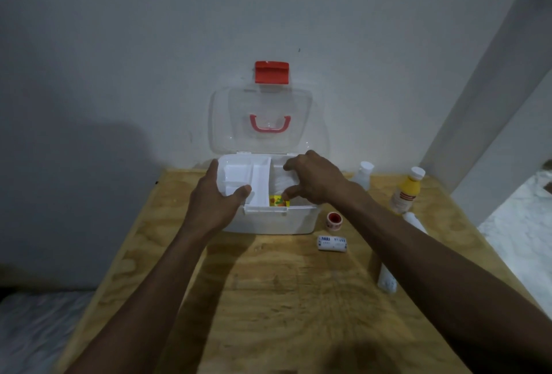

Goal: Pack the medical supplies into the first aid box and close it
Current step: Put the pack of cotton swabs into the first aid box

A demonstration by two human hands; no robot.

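On the plywood table [268, 284], against the wall, your first aid box [268, 223] stands with its clear lid [260, 123] tipped back, so the inside is free to load. Your left hand [213, 200] grips the white inner tray [248, 178] at its left edge, thumb curled over the rim, likely to steady or shift it. Your right hand [313, 178] reaches into the open right half, fingers bent around something white; whether it truly pinches it, I cannot tell. A yellow packet [279, 201] already lies below. Waiting just right of the box are a tape roll [334, 220], a bandage roll [332, 243] and a yellow bottle [406, 191]. Your right forearm hides parts of two white items, and the dim light blurs labels.
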